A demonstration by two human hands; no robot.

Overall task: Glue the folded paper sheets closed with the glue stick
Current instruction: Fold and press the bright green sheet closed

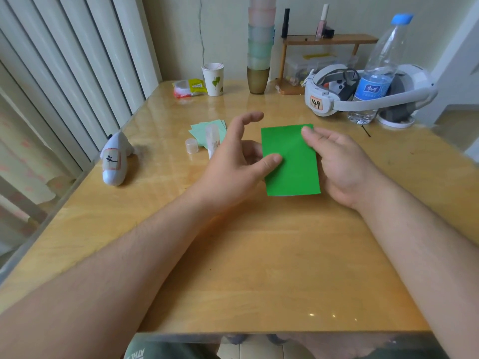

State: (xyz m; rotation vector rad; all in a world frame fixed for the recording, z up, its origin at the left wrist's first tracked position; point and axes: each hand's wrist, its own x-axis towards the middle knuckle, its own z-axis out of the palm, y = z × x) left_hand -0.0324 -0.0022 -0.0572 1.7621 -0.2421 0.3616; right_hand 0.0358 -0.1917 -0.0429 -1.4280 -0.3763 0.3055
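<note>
Wide wooden table (259, 255) fills the view, and both forearms reach in across it from the near edge. Centre stage, the folded green paper sheet (291, 161) lies flat on the tabletop, long side running away from the person. The left hand (233, 161) sits at its left edge, thumb pressed onto the paper, index finger lifted and curled, other fingers loosely spread. The right hand (342, 167) comes in from the right, fingertips pressing the sheet's far right corner, fingers held together; its palm hides the paper's right edge. Behind the left hand, a small stack of pale green sheets (207, 132) is partly covered. The glue stick (213, 141) stands over them, its lower part hidden by the hand. Its clear cap (191, 146) sits just beside it, off.
</note>
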